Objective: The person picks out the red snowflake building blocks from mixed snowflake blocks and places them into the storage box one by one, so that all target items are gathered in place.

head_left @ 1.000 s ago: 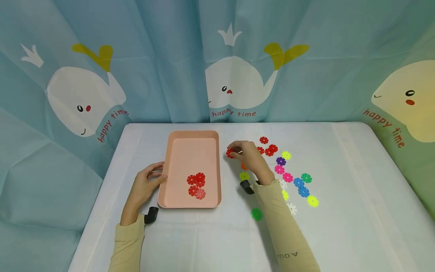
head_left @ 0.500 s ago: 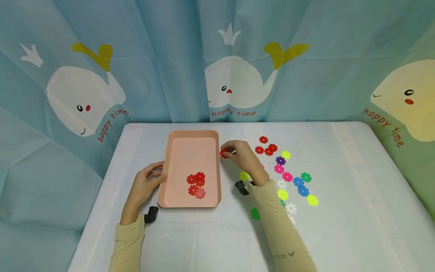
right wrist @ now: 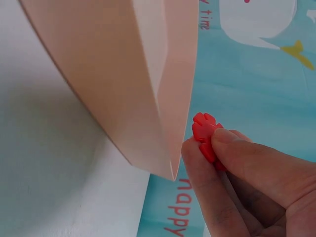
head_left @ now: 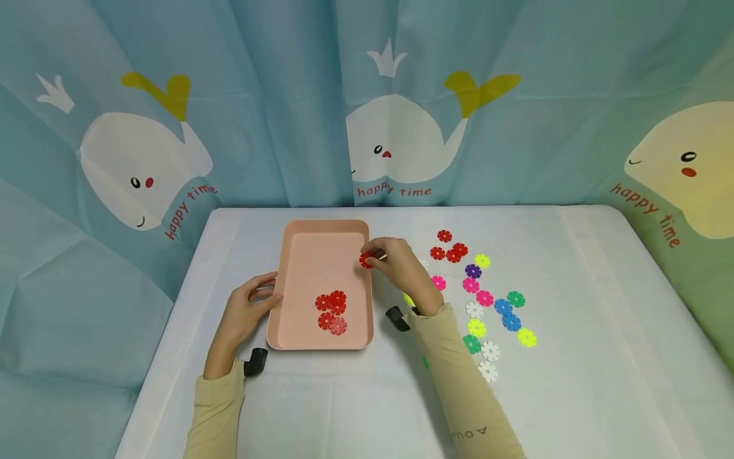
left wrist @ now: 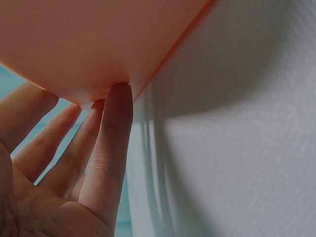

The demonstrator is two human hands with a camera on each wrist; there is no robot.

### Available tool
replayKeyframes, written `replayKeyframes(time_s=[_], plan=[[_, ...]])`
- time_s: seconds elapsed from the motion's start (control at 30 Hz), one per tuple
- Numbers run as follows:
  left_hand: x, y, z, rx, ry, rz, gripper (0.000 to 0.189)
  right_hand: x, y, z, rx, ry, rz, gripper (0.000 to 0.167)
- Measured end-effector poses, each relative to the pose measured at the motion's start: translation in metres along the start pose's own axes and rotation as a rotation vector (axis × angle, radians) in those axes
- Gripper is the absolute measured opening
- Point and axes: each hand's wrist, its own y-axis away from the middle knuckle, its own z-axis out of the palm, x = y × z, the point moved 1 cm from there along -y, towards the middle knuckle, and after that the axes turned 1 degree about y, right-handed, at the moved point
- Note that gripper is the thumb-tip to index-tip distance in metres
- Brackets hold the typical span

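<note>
My left hand (head_left: 243,312) is at the left side of the pink tray (head_left: 321,264); in the left wrist view its nearly straight fingers (left wrist: 106,148) touch the tray's outer wall (left wrist: 89,44). My right hand (head_left: 398,268) pinches a red notched plastic disc (head_left: 365,260) between thumb and fingers, over the tray's right rim. The right wrist view shows the same disc (right wrist: 205,131) beside the tray wall (right wrist: 168,98), apart from it. A small cluster of red discs (head_left: 331,311) lies in the tray's front right part.
Right of the tray, more red discs (head_left: 449,248) lie toward the back of the white table (head_left: 596,331). Pink (head_left: 484,298), blue (head_left: 507,315), green, yellow, white and purple discs are scattered nearby. A whale-print curtain (head_left: 275,127) stands behind the table.
My right hand has carried the red disc leftward from the table beside the tray to above its right rim. My left hand and the tray have stayed in place.
</note>
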Motion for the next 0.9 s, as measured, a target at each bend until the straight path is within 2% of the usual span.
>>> replayKeyframes(time_s=[0.73, 0.9], plan=[[0.003, 0.001, -0.001, -0.006, 0.042, -0.010, 0.053, -0.019, -0.007, 0.027, -0.030, 0.018, -0.031, 0.015], [0.002, 0.001, 0.000, -0.002, 0.020, 0.002, 0.052, -0.023, -0.009, 0.032, -0.036, 0.024, -0.037, 0.014]])
